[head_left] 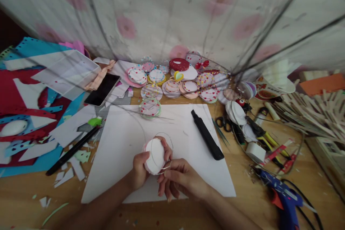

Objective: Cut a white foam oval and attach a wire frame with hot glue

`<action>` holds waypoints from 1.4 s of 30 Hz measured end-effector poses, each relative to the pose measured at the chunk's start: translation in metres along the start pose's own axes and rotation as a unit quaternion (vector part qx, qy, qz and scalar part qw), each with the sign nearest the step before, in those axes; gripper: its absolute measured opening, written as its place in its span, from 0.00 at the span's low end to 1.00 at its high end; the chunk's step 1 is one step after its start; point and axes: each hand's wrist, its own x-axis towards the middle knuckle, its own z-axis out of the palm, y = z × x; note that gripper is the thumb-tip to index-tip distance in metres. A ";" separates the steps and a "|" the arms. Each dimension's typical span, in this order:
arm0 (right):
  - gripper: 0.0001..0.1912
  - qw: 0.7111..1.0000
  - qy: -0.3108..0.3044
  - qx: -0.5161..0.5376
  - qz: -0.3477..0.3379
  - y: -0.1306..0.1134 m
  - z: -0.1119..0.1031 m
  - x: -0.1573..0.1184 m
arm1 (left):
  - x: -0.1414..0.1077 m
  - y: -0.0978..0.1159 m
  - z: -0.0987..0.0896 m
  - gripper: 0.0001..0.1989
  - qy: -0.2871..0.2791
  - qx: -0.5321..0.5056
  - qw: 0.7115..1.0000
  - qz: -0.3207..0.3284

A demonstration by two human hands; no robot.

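Observation:
My left hand (140, 169) is closed around a round disc (155, 156) with a white face and a pinkish edge, thumb on the near rim and fingers behind. Over its face runs a loop of thin wire (173, 147). At the disc's lower right, my right hand (185, 179) pinches the wire between thumb and forefinger, the other fingers loosely curled. Both hands are above a white sheet (118, 151) on the wooden table. On the sheet's back edge rests a decorated round piece (150, 108) with red dots and a green rim.
Several decorated discs (172, 86) crowd the back. To the right lie a black cutter (207, 134), scissors (223, 124), pliers (265, 138), a blue glue gun (283, 188) and wooden sticks (315, 109). A phone (102, 90), a black pen-like stick (72, 150) and paper scraps (66, 178) occupy the left.

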 end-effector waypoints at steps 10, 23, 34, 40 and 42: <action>0.14 0.999 0.037 0.017 0.005 -0.002 0.003 -0.001 | 0.002 0.006 0.006 0.21 -0.009 -0.007 1.000 -0.009; 0.11 0.993 0.107 0.025 -0.038 -0.005 0.002 -0.002 | 0.004 0.014 0.007 0.19 -0.012 -0.002 1.000 -0.010; 0.11 0.994 0.101 0.013 -0.043 -0.004 0.003 -0.001 | 0.006 0.012 0.006 0.19 -0.033 -0.002 0.999 -0.024; 0.10 0.996 0.050 -0.039 -0.057 0.001 -0.001 -0.004 | 0.005 0.010 -0.006 0.21 -0.037 -0.033 0.997 -0.060; 0.09 0.995 0.018 -0.062 -0.071 0.003 -0.003 -0.006 | 0.004 0.011 -0.008 0.22 -0.036 -0.059 0.995 -0.078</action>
